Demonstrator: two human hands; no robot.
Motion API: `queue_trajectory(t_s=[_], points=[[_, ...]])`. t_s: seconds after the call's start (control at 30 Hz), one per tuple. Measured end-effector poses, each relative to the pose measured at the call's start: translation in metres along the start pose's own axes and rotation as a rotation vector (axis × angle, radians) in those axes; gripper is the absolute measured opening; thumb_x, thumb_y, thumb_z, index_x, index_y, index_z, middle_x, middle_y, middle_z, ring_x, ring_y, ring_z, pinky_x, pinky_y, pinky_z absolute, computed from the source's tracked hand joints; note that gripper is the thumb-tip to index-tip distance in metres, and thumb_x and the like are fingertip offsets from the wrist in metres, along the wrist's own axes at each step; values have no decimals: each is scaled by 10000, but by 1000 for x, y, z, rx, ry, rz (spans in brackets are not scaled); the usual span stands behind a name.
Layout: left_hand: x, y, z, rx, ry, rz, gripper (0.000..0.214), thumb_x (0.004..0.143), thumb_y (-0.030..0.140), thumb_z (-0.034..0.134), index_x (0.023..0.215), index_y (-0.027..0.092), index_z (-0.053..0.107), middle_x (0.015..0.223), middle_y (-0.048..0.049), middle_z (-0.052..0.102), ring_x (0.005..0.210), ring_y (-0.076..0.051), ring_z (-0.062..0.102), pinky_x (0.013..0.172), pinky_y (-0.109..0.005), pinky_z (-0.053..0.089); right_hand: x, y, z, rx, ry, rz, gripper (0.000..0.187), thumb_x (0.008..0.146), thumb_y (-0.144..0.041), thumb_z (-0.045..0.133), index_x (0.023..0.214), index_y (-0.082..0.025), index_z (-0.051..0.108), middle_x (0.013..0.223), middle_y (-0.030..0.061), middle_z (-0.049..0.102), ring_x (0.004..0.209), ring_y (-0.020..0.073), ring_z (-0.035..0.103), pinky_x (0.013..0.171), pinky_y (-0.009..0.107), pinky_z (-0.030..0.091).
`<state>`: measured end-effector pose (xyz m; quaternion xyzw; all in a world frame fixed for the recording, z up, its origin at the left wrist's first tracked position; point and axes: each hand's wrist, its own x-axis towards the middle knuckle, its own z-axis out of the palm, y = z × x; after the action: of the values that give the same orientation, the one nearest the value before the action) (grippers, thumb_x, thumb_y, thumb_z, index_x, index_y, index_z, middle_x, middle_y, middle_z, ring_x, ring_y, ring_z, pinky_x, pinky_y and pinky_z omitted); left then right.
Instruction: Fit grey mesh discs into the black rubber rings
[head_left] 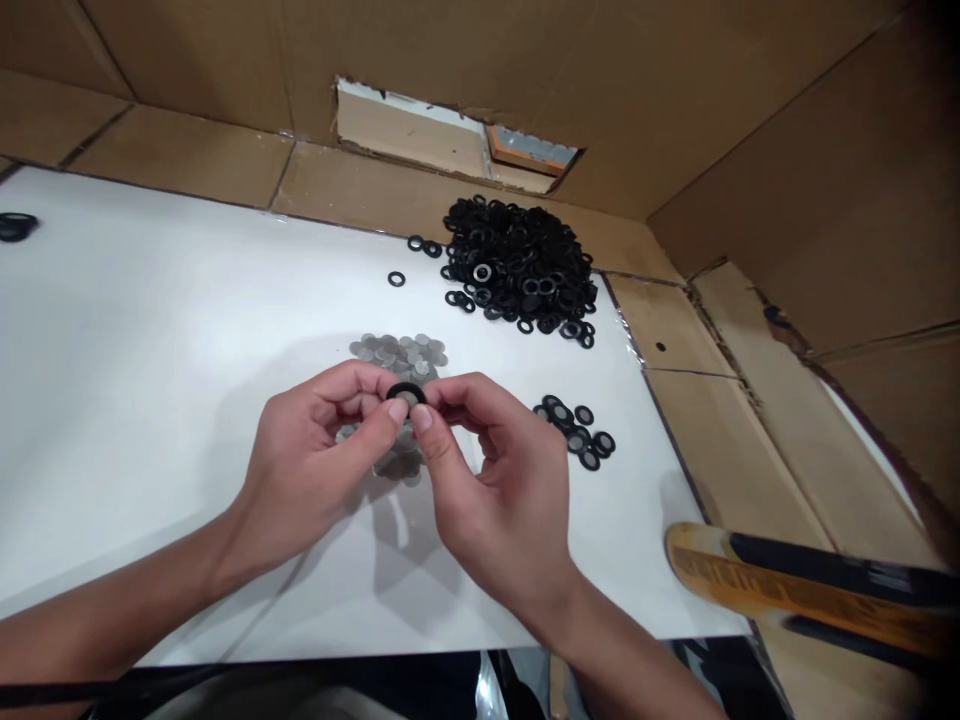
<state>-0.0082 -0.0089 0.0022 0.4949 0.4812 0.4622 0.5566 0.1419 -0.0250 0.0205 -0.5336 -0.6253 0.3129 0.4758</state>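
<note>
Between the thumbs and fingertips of both hands is a black rubber ring washer (406, 388) with a grey mesh disc (409, 397) in its centre. My left hand (322, 440) pinches its left side, and my right hand (502, 470) pinches the right. Under and behind the fingers lies a pile of loose grey mesh discs (397, 350), partly hidden by the hands. Right of my right hand sits a small group of black washers with grey discs in them (576, 438). Farther back rises a large heap of black ring washers (525, 260).
Cardboard walls (225, 60) enclose the white work surface (187, 290), with a cut-out slot (450, 135) at the back. A yellow and black tool-like object (787, 580) juts in at the lower right. One stray ring (396, 279) lies left of the heap; a black object (16, 227) sits far left.
</note>
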Motion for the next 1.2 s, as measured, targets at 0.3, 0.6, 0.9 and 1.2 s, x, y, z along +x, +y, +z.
queue_trajectory(t_s=[0.3, 0.6, 0.9, 1.2], points=[[1, 3, -2, 55, 17, 9, 60, 934, 268, 751, 884, 242, 773, 649, 67, 633, 563, -58, 539, 548, -127, 469, 3, 0, -3, -59, 12, 2, 107, 960, -184, 647, 855, -194, 653, 777, -10, 683, 685, 135, 622, 645, 283, 503], [5, 6, -4, 97, -26, -48, 89, 909, 287, 757, 847, 223, 766, 593, 49, 595, 566, -117, 586, 561, -212, 517, 6, 2, -12, -193, -122, -9, 138, 1015, -216, 565, 879, -217, 587, 810, 8, 649, 720, 157, 613, 647, 292, 486], [4, 7, -6, 98, -65, -31, 137, 887, 209, 746, 752, 226, 746, 554, 62, 592, 520, -89, 543, 508, -191, 443, 7, 1, -12, 94, -150, 153, 151, 1030, -288, 623, 902, -207, 639, 788, -14, 668, 705, 130, 626, 648, 251, 505], [6, 11, -2, 122, 25, -34, 114, 861, 180, 731, 759, 225, 752, 535, 68, 629, 529, -93, 587, 546, -181, 498, 8, 0, -9, 193, -194, 303, 116, 976, -244, 659, 869, -202, 644, 772, -12, 714, 717, 149, 716, 687, 260, 578]])
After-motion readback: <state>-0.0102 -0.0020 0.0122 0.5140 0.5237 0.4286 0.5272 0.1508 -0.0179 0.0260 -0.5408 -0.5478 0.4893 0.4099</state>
